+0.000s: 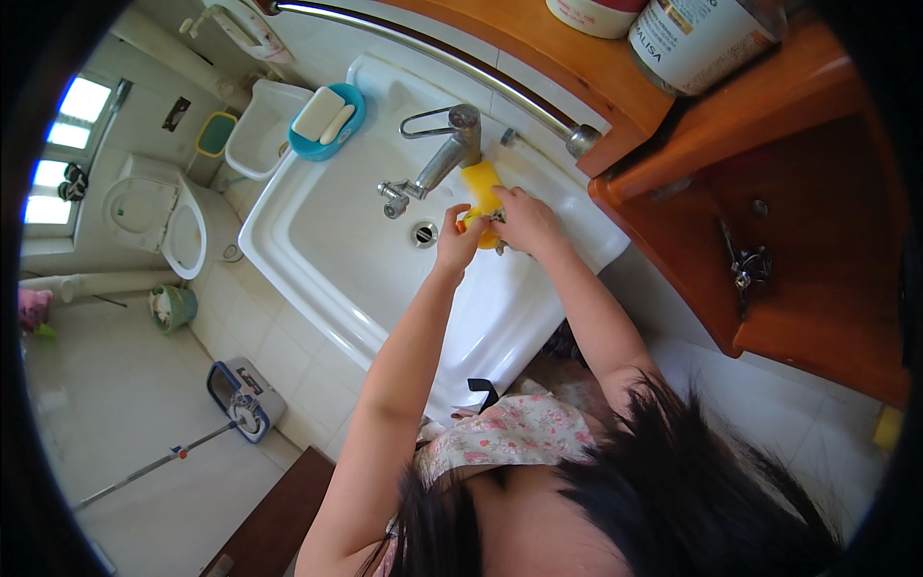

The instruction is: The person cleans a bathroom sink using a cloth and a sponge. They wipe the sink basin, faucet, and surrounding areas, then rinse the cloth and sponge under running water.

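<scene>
My left hand (459,244) and my right hand (525,220) are close together over the right side of a white ceramic washbasin (339,245). Between their fingers is a small yellow item with an orange part and some greyish, patterned material; its exact kind is unclear. A yellow block (480,179), perhaps a sponge, lies beside the base of the chrome faucet (441,162), just beyond my fingers. Both hands touch the small item, but the fingers partly hide it. The drain (424,234) shows to the left of my left hand.
A blue soap dish (326,148) with two pale soap bars sits on the basin's far left corner. A chrome rail (433,54) runs behind the faucet. The wooden cabinet (663,238) stands to the right, with a jar and bottle above. A toilet and mop bucket are at left.
</scene>
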Available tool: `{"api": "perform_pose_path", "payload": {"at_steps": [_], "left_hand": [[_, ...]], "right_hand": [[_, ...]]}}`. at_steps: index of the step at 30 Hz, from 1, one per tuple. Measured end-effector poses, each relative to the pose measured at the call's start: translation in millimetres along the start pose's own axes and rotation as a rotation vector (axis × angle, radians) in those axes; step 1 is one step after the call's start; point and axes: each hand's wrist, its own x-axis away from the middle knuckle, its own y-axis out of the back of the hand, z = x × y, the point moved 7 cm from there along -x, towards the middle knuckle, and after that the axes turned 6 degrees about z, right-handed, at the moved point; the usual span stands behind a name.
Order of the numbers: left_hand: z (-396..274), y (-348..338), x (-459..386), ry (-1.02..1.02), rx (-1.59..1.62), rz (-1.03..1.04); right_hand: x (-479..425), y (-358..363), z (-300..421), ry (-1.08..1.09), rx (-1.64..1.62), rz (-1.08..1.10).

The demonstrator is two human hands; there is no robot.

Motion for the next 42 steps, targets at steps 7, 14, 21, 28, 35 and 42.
{"api": "perform_pose_path", "payload": {"at_steps": [7,14,21,28,35,42], "left_hand": [[-9,9,-12,0.136,0.174,0.166],[20,16,5,0.273,0.304,0.128],[68,30,55,0.498,0.711,0.253],[79,71,116,0.427,0.995,0.163],[81,97,149,0.301,1.120,0.108],[68,105,170,0.233,1.151,0.091]], "right_hand": [[-1,-21,-7,0.206,-0.561,-0.170],[19,-60,16,0.181,-0.662,-0.072],[59,-55,10,0.118,-0.910,-0.183],[78,-25,-30,0.049,0.096,-0.415],[49,-66,-26,-0.042,0.307,-0.295],[8,-61,-13,0.089,0.238,-0.426]]}}
